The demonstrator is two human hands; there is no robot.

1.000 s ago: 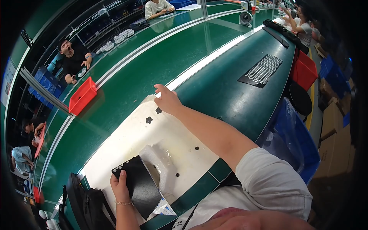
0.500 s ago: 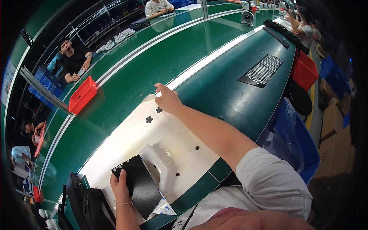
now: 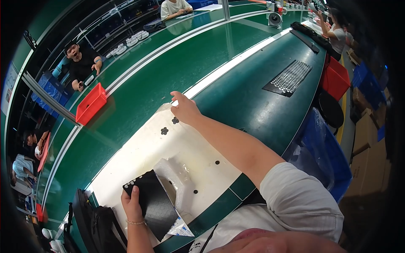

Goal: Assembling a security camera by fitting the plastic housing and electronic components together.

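My left hand (image 3: 132,205), a beaded bracelet at its wrist, grips a black sheet (image 3: 157,206) by its left edge, thumb on top. A few pale round dots line the sheet's upper edge, and white printed backing paper (image 3: 181,227) shows at its lower corner. Beneath lies a white board (image 3: 139,147) with single black dots and two flower-shaped black clusters (image 3: 164,131). A white foam piece (image 3: 182,189) rests on it beside the sheet. My right hand (image 3: 184,109) is at the board's far corner, fingers apart and partly bent; the fingertips' contact is unclear.
A perforated black sheet (image 3: 290,78) lies on the green table to the right. Beyond the table's white edge runs a green conveyor (image 3: 139,84) with a red bin (image 3: 91,104). Black bags (image 3: 101,223) sit at left, a blue crate (image 3: 337,168) at right. Co-workers sit across the conveyor.
My hands, the black sheet and the board stay essentially in place. Across the conveyor, the co-worker in black has moved both hands apart.
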